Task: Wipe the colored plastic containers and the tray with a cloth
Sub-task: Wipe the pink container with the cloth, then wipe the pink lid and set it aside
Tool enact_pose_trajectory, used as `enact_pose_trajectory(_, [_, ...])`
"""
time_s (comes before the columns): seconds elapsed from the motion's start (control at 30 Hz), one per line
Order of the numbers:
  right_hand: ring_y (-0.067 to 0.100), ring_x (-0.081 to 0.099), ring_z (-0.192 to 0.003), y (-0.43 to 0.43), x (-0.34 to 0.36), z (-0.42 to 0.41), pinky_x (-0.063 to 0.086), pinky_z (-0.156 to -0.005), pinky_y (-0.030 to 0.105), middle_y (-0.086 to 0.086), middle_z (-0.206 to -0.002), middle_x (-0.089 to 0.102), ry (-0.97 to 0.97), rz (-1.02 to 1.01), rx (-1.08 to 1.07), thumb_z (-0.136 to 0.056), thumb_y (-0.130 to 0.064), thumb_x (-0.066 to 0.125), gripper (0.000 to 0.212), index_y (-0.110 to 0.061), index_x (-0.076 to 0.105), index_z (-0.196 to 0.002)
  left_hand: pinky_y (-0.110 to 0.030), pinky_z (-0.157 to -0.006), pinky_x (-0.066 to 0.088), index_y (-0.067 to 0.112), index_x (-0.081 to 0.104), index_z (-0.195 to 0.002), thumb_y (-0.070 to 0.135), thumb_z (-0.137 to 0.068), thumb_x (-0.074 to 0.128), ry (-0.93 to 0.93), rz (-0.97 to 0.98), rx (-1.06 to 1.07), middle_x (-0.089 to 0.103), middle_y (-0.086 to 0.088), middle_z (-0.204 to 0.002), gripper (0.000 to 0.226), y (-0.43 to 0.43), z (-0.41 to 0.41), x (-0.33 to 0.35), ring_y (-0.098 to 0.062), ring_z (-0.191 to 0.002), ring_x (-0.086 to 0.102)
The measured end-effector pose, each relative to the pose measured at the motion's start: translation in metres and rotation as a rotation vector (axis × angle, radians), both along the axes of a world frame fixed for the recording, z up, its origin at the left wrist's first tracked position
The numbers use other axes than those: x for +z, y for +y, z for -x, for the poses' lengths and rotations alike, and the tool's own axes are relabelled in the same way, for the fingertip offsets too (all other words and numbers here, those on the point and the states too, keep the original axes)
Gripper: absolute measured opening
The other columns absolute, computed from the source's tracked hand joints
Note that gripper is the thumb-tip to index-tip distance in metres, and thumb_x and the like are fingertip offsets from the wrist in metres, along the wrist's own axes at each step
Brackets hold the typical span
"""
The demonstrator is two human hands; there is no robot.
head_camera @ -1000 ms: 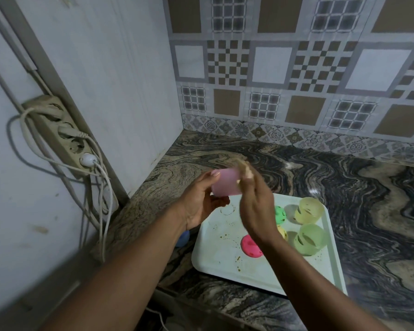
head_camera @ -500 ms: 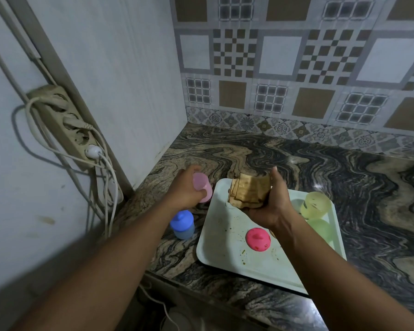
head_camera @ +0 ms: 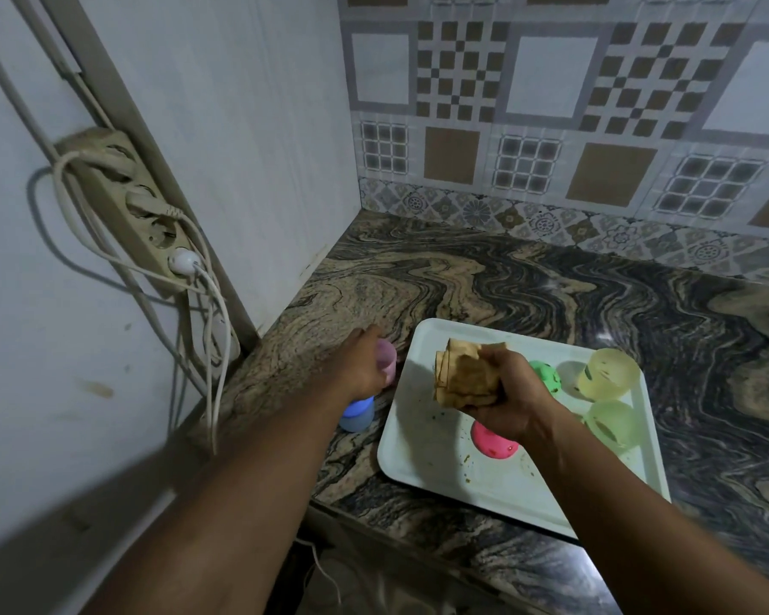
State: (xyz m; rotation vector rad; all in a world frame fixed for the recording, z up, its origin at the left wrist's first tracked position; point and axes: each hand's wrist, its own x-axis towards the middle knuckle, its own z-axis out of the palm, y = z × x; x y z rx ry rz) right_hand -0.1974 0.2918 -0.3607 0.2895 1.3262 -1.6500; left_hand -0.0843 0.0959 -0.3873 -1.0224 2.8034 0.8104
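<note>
The left hand [head_camera: 365, 370] grasps a small pink cup [head_camera: 388, 359] of soft-looking plastic, which is on the veined stone counter [head_camera: 462, 281] just left of the tray [head_camera: 422, 441]. The right hand [head_camera: 507, 401] clenches a crumpled brown cloth [head_camera: 462, 375] above this white, stained tray with round corners. At the tray's right side stand a translucent yellow cup [head_camera: 609, 379] and a green cup [head_camera: 613, 426].

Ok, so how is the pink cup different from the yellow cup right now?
The pink cup is off the tray, at the counter to its left; the yellow cup sits on the tray near its far right corner. The left hand grips the pink cup, while no hand touches the yellow one. The yellow cup shows dark marks; the pink one is mostly hidden. Both are small, translucent plastic.
</note>
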Motion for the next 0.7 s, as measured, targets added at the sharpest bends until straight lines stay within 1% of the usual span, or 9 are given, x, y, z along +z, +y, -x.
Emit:
enact_pose_trajectory(0.1, [0.019, 0.032, -0.054, 0.005, -0.002, 0.011, 0.045, -0.071, 0.035, 0.004, -0.060, 0.042, -0.001, 0.011, -0.031, -0.096, -0.023, 0.040, 0.033, -0.016, 0.051, -0.066, -0.046, -0.099, 0.047, 0.025, 0.035, -0.149, 0.023, -0.081, 0.078, -0.051, 0.041, -0.027, 0.040, -0.011, -0.143, 0.081, 0.000, 0.001, 0.002, -0.036, -0.127, 0.048])
enact_pose_trajectory(0.17, [0.023, 0.042, -0.062, 0.010, 0.006, 0.015, 0.046, -0.075, 0.038, 0.007, -0.073, 0.048, 0.026, 0.006, -0.043, -0.093, -0.023, 0.041, 0.024, -0.015, 0.057, -0.076, -0.049, -0.101, 0.046, 0.028, 0.031, -0.150, 0.032, -0.080, 0.078, -0.057, 0.116, -0.066, 0.036, -0.010, -0.146, 0.085, 0.003, 0.003, 0.007, -0.037, -0.129, 0.044])
enact_pose_trajectory(0.23, [0.031, 0.057, -0.076, 0.019, 0.014, 0.022, 0.054, -0.084, 0.043, 0.015, -0.085, 0.062, 0.064, -0.004, -0.066, -0.096, -0.021, 0.039, 0.030, -0.009, 0.067, -0.092, -0.050, -0.101, 0.046, 0.028, 0.032, -0.150, 0.040, -0.081, 0.077, 0.001, 0.178, -0.123, 0.036, -0.009, -0.148, 0.083, 0.011, 0.010, 0.015, -0.034, -0.129, 0.043])
enact_pose_trajectory(0.37, [0.042, 0.062, -0.091, 0.043, 0.028, 0.041, 0.064, -0.070, 0.047, 0.027, -0.102, 0.062, 0.192, 0.014, -0.045, -0.098, -0.012, 0.032, 0.038, -0.002, 0.066, -0.112, -0.044, -0.097, 0.047, 0.032, 0.049, -0.136, 0.037, -0.087, 0.072, 0.109, 0.094, -0.347, 0.048, -0.001, -0.134, 0.055, 0.049, 0.028, 0.029, -0.025, -0.123, 0.049])
enact_pose_trajectory(0.5, [0.043, 0.052, -0.097, 0.069, 0.024, 0.051, 0.052, -0.092, 0.064, 0.031, -0.105, 0.055, 0.247, -0.085, -0.054, -0.098, -0.013, 0.036, 0.042, 0.008, 0.062, -0.124, -0.039, -0.091, 0.051, 0.030, 0.062, -0.124, 0.030, -0.085, 0.073, -0.013, 0.032, -0.602, 0.059, 0.002, -0.123, 0.041, 0.094, 0.039, 0.019, -0.020, -0.114, 0.056])
enact_pose_trajectory(0.53, [0.042, 0.053, -0.089, 0.075, 0.023, 0.051, 0.055, -0.090, 0.063, 0.030, -0.099, 0.056, 0.248, -0.092, -0.063, -0.097, -0.014, 0.038, 0.041, 0.009, 0.063, -0.119, -0.038, -0.087, 0.052, 0.028, 0.063, -0.122, 0.032, -0.085, 0.073, -0.042, 0.065, -0.622, 0.062, 0.002, -0.122, 0.039, 0.104, 0.041, 0.015, -0.021, -0.111, 0.058])
enact_pose_trajectory(0.57, [0.038, 0.053, -0.077, 0.079, 0.021, 0.049, 0.060, -0.077, 0.054, 0.026, -0.089, 0.055, 0.249, -0.097, -0.061, -0.095, -0.013, 0.039, 0.034, 0.007, 0.063, -0.107, -0.037, -0.080, 0.052, 0.026, 0.065, -0.120, 0.035, -0.084, 0.073, -0.060, 0.115, -0.634, 0.064, 0.000, -0.118, 0.037, 0.111, 0.042, 0.011, -0.023, -0.106, 0.061])
enact_pose_trajectory(0.63, [0.024, 0.040, -0.053, 0.086, 0.017, 0.043, 0.043, -0.050, 0.033, 0.012, -0.070, 0.043, 0.222, -0.087, -0.044, -0.092, -0.012, 0.041, 0.017, -0.005, 0.056, -0.088, -0.033, -0.067, 0.046, 0.022, 0.068, -0.109, 0.038, -0.082, 0.073, -0.078, 0.209, -0.641, 0.068, -0.004, -0.104, 0.031, 0.122, 0.043, 0.003, -0.027, -0.095, 0.064])
enact_pose_trajectory(0.7, [0.022, 0.042, -0.046, 0.093, 0.009, 0.039, 0.041, -0.046, 0.031, 0.010, -0.062, 0.047, 0.232, -0.125, -0.020, -0.093, -0.010, 0.043, 0.017, -0.006, 0.056, -0.083, -0.031, -0.062, 0.039, 0.020, 0.069, -0.099, 0.035, -0.080, 0.071, -0.073, 0.259, -0.614, 0.068, -0.006, -0.095, 0.024, 0.129, 0.044, -0.002, -0.030, -0.088, 0.065])
